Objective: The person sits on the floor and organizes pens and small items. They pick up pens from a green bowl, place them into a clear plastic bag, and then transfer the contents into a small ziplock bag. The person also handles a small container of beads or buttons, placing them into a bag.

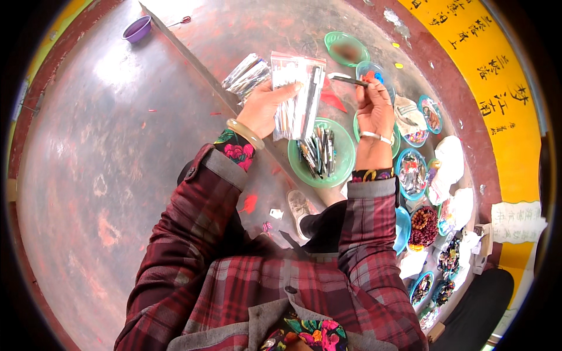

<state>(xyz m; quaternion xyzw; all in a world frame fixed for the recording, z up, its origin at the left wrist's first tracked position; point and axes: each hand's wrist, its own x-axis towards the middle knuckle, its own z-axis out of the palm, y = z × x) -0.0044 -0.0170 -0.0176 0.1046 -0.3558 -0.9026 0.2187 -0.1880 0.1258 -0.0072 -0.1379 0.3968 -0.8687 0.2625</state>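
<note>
My left hand (262,110) grips a clear zip bag (287,93) by its left side, thumb across the front. Several pens stand inside the bag, one of them dark. In my right hand (376,108) a dark pen (355,81) with a pale end is pinched, pointing left toward the bag but apart from it. Below the bag sits a light green basin (346,162) with several loose pens (319,153), mostly black and white. More filled clear bags (247,75) lie in a pile just beyond my left hand.
Rows of bowls run down the right side, among them a green one (335,40), one with dark red beads (422,227) and a blue one (403,228). A purple basin (137,30) stands far left. My shoe (300,209) is near the green basin.
</note>
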